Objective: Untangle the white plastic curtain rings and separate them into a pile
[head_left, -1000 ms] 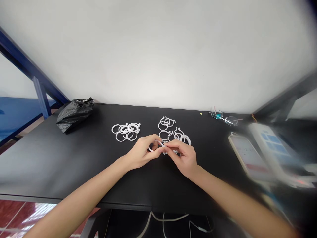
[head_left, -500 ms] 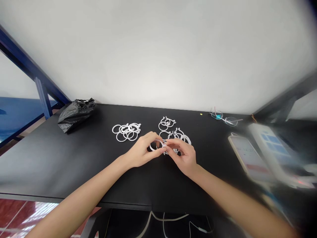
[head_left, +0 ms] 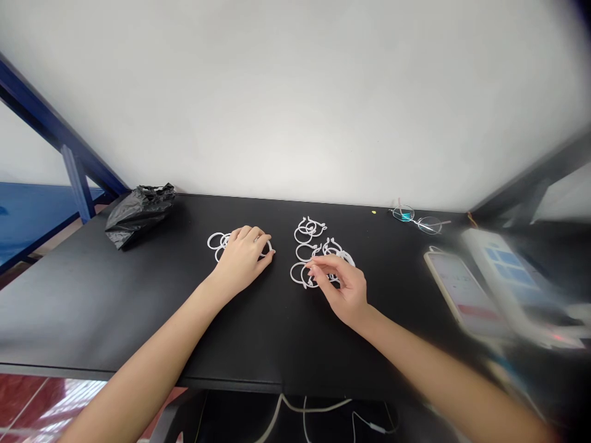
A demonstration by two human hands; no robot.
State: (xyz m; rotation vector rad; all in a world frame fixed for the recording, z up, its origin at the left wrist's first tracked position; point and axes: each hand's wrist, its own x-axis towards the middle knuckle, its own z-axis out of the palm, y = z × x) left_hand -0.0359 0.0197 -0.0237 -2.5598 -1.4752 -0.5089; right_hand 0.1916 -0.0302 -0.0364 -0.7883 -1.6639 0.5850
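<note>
My left hand (head_left: 244, 253) is over the left pile of thin white plastic rings (head_left: 215, 240), covering most of it. A white ring (head_left: 269, 247) shows between its thumb and fingers, which are curled round it. Over the near side of the right group of white rings (head_left: 305, 252) is my right hand (head_left: 340, 284), its thumb and index fingertips drawn together. Whether anything is pinched there is hidden against the rings behind. Several rings in this group have a gap with small knobbed ends, like shower curtain rings.
A crumpled black plastic bag (head_left: 141, 212) lies at the back left of the black table (head_left: 258, 344). Eyeglasses (head_left: 418, 221) rest at the back right, near a phone (head_left: 464, 289) and a blurred white device (head_left: 512, 277). White cables (head_left: 318, 408) hang below the front edge.
The hands held one ring together in the middle. My left hand has moved left with a ring to the left pile, while my right hand has stayed by the right group.
</note>
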